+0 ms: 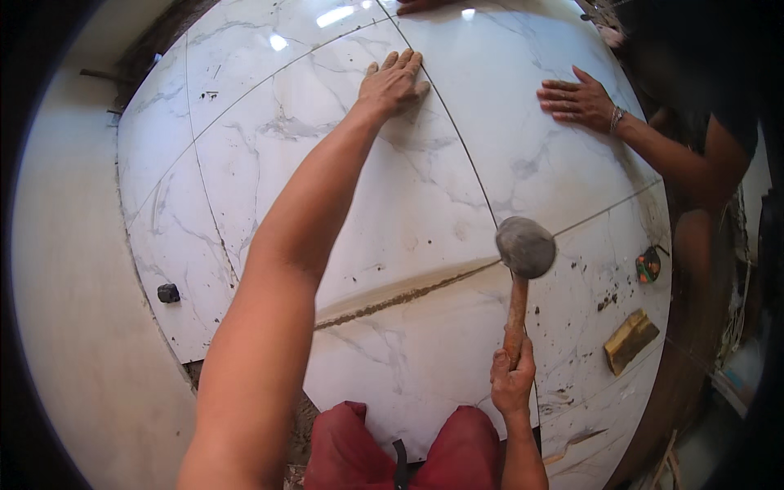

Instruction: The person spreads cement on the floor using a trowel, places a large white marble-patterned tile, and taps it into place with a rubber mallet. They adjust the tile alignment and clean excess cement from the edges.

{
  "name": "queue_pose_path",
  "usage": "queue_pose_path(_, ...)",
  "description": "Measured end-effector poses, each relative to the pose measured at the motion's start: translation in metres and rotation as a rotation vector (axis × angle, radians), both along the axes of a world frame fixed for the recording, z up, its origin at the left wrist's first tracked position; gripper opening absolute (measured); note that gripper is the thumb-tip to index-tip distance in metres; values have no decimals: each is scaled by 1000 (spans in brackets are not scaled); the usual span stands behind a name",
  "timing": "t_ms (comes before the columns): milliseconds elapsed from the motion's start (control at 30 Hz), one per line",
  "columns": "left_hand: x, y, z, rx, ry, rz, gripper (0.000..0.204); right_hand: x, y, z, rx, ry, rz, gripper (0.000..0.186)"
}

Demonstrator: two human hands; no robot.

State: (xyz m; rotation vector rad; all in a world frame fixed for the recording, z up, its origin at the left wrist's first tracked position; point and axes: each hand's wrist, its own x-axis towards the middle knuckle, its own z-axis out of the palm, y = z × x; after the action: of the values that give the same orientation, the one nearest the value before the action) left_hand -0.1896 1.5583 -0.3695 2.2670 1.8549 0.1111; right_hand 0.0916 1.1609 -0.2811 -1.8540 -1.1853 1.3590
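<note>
My left arm reaches far forward, and my left hand [394,83] lies flat with fingers stretched on a large white marble-patterned tile [392,188], close to its right-hand joint. A rubber mallet [525,247] is in my right hand [513,381], which is wrapped round its wooden handle. The mallet's dark round head is over the corner where several tiles meet; whether it touches them I cannot tell. Along the near edge of the tile under my left hand runs a joint [408,296] with brown mortar showing in it.
Another person's hand [578,102] rests flat on the tile to the right; part of another hand [420,6] shows at the top edge. A wooden block [631,341], a small tape-measure-like item [648,265] and a dark lump [168,293] lie on tiles. A pale wall [90,269] bounds the left.
</note>
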Motion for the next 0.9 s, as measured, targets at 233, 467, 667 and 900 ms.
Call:
queue_pose_path(233,4,46,8,-140,28,80,74,-55,114,21,204,62,38,47)
queue_pose_path(467,15,58,12,-183,41,96,80,-107,284,-32,637,-148,-40,44)
queue_pose_path(667,9,52,17,-241,46,139,94,-122,333,2,528,-165,17,38)
queue_pose_path(900,21,57,19,-320,29,111,100,-114,340,-33,390,-375,50,32)
